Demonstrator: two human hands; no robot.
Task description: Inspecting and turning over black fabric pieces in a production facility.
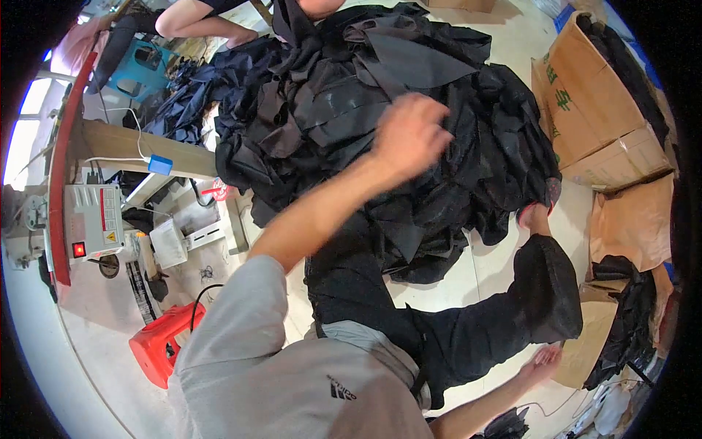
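Black fabric pile (380,124) lies under the blurred left hand (409,135), whose grip I cannot tell, while the right hand (541,364) is open beside a dark trouser leg (512,307).

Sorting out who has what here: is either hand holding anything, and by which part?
Left hand reaches over the pile of black cloth, blurred; a hold cannot be told. Right hand is open under a black cloth piece, touching its lower edge, not gripping.
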